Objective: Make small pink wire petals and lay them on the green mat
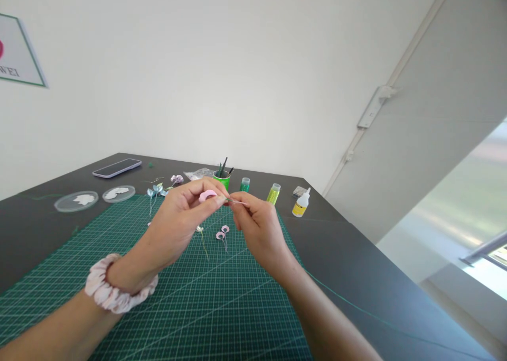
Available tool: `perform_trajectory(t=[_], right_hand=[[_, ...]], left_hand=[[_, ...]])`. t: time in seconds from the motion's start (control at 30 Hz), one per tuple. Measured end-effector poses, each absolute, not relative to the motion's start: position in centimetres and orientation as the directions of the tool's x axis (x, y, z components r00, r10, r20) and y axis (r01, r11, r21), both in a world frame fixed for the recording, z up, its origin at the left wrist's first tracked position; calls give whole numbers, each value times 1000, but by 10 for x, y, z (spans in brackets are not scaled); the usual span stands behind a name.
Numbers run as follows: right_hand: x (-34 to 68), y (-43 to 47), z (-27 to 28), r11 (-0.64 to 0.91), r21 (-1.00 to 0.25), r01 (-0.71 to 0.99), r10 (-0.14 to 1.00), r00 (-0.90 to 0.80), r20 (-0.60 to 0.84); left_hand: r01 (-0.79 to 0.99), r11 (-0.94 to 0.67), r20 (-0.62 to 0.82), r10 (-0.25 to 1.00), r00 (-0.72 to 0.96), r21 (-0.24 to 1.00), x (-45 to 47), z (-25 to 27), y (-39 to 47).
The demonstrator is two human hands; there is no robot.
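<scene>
My left hand (186, 210) pinches the stem of a pink craft flower (207, 195), whose petals show between thumb and fingers. Thumb and forefinger of my right hand (256, 221) are closed on the thin wire stem (237, 201), close to the left fingertips. A bit of green shows where the two hands meet. Both hands are held above a green cutting mat (190, 308). Under them lie a pair of small pink flowers (222, 232) on wire stems and a white flower (199, 229) on a green stem.
Blue flowers (155, 191) and a purple flower (176, 179) lie at the mat's far left. Behind stand a green tool cup (222, 178), a dark green tube (245, 184), a yellow-green tube (273, 194) and a glue bottle (301, 203). Two shallow dishes (65, 205) and a phone (117, 168) are left.
</scene>
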State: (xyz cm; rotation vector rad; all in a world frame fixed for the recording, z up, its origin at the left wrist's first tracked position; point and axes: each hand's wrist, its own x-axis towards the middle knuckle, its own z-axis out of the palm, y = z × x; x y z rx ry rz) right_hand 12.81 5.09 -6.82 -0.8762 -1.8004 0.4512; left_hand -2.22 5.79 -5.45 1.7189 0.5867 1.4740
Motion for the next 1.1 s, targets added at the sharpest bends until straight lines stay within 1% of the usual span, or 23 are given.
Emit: perform_trajectory(t=[0.1, 0.2, 0.27, 0.33, 0.47, 0.53, 0.63, 0.7, 0.83, 0.9, 0.97, 1.1], right_hand=[[129, 54, -67, 678, -675, 290, 731, -172, 660], [130, 56, -65, 691, -668, 276, 716, -141, 683], [129, 57, -66, 697, -664, 270, 712, -153, 685], [127, 57, -69, 706, -654, 274, 706, -198, 680], [115, 53, -77, 722, -629, 290, 692, -267, 671], [109, 48, -78, 702, -645, 302, 712, -277, 646], [105, 38, -73, 667, -648, 368, 744, -283, 605], [105, 32, -67, 658, -606, 448, 748, -291, 597], [109, 23, -58, 673, -446, 590, 697, -303, 650], [112, 21, -54, 677, -373, 635, 663, -304, 684], [116, 19, -50, 666, -331, 668, 644, -292, 707], [126, 20, -42, 635, -313, 707, 645, -262, 718]], left_hand=[[-97, -639, 638, 720, 273, 763, -23, -54, 58], [-44, -674, 654, 695, 299, 737, -24, -52, 57], [-16, -690, 663, 688, 296, 724, -24, -51, 57], [14, -711, 682, 679, 272, 703, -24, -51, 57], [108, -770, 751, 638, 172, 629, -24, -51, 57], [191, -797, 792, 598, 122, 572, -25, -52, 58], [323, -834, 863, 497, 90, 447, -26, -52, 59], [387, -849, 898, 428, 106, 359, -27, -52, 60], [469, -851, 922, 348, 168, 236, -28, -50, 60], [479, -851, 916, 346, 204, 215, -30, -50, 60], [466, -859, 904, 354, 240, 212, -31, -51, 60], [423, -884, 890, 343, 300, 198, -32, -53, 61]])
